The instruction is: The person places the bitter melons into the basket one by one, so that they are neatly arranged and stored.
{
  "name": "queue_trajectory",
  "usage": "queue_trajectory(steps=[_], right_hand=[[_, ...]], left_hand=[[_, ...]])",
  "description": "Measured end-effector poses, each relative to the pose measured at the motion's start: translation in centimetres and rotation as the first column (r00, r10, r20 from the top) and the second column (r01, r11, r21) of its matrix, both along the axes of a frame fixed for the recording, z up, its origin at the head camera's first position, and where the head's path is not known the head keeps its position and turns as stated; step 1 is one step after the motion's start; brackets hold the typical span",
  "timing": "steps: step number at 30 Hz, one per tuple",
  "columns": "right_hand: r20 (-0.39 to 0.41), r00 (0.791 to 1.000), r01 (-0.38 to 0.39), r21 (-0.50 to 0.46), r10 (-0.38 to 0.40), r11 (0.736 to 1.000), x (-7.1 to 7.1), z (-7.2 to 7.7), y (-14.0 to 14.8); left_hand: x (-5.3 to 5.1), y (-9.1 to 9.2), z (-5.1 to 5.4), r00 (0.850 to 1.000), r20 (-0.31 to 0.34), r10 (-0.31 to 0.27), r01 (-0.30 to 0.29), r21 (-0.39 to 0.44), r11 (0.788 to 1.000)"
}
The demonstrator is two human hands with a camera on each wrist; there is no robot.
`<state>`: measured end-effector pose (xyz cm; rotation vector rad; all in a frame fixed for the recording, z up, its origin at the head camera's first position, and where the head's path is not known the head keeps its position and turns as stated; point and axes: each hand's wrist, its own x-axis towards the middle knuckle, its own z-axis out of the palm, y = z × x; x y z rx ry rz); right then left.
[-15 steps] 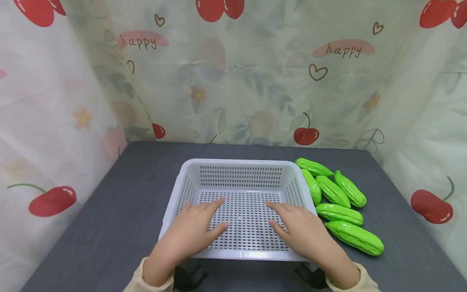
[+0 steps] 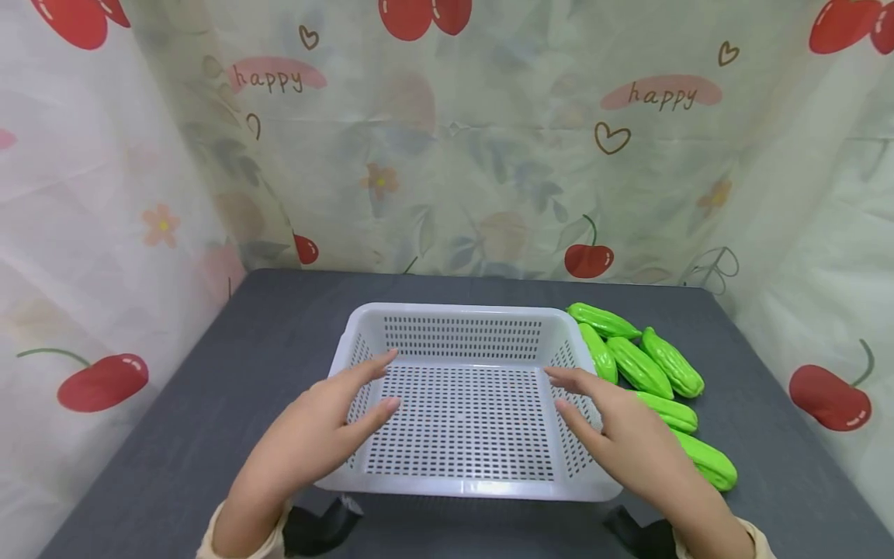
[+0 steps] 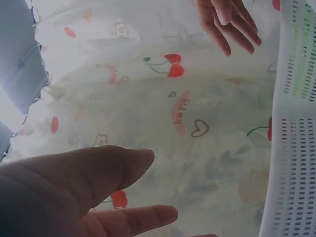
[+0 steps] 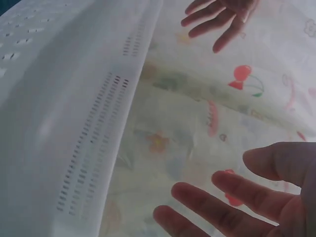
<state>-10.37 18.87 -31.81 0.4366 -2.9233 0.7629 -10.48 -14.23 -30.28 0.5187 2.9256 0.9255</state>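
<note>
A white plastic basket [image 2: 461, 485] with slotted walls and a perforated floor stands on the dark table, with nothing lying in it. Over its left side hovers my left hand [image 2: 314, 427], fingers extended and thumb apart, holding nothing. My right hand [image 2: 628, 431] is above the basket's right side, likewise spread and without a thing in it. Both wrist views show the fingers in the air, beside the basket's wall [image 3: 291, 173]. Several bright green bumpy gourds, like bitter melons [image 2: 639, 366], lie right of the basket; my right hand partly covers the two nearest.
The dark grey tabletop [image 2: 230, 404] extends on both sides of the basket. Hanging cloth [image 2: 447, 202] printed with cherries encloses the table at the back and both sides.
My hands have moved apart, the left one to the left and the right one to the right, each slightly farther from the basket's middle. Basket and gourds have stayed in place.
</note>
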Motion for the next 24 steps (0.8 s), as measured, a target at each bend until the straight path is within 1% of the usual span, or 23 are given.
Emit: queue_trajectory(steps=[2, 4, 8, 11, 14, 19, 21, 24], right_hand=[[-0.038, 0.999, -0.001, -0.039, 0.0, 0.999, 0.2, 0.4, 0.6], [-0.096, 0.995, -0.006, -0.068, -0.001, 0.998, 0.3, 0.7, 1.2], [-0.201, 0.979, 0.014, -0.105, -0.035, 0.994, 0.4, 1.1, 2.4], [-0.247, 0.967, 0.041, -0.122, -0.071, 0.992, 0.4, 1.1, 3.4], [-0.271, 0.957, 0.065, -0.142, -0.102, 0.988, 0.3, 0.8, 4.5], [-0.296, 0.947, 0.068, -0.198, -0.126, 0.978, 0.2, 0.0, 6.0], [-0.304, 0.944, 0.061, -0.221, -0.128, 0.973, 0.1, -0.3, 6.5], [-0.306, 0.943, 0.056, -0.251, -0.134, 0.967, 0.0, -0.9, 7.1]], left_hand=[[0.1, -0.7, 0.4, 1.0, -0.019, -0.001, 0.002, 0.043, 0.999], [0.3, -1.4, 0.8, 0.999, -0.036, 0.006, -0.003, 0.08, 0.997], [0.5, -2.8, 1.6, 0.999, -0.038, 0.034, -0.028, 0.158, 0.987], [0.3, -3.9, 1.8, 0.998, -0.031, 0.053, -0.045, 0.228, 0.973], [-0.2, -4.9, 1.7, 0.996, -0.047, 0.07, -0.054, 0.287, 0.956], [-1.0, -6.4, 1.2, 0.989, -0.098, 0.111, -0.073, 0.331, 0.941], [-1.3, -6.8, 0.9, 0.986, -0.106, 0.129, -0.084, 0.352, 0.932], [-1.6, -7.2, 0.5, 0.983, -0.11, 0.146, -0.088, 0.416, 0.905]])
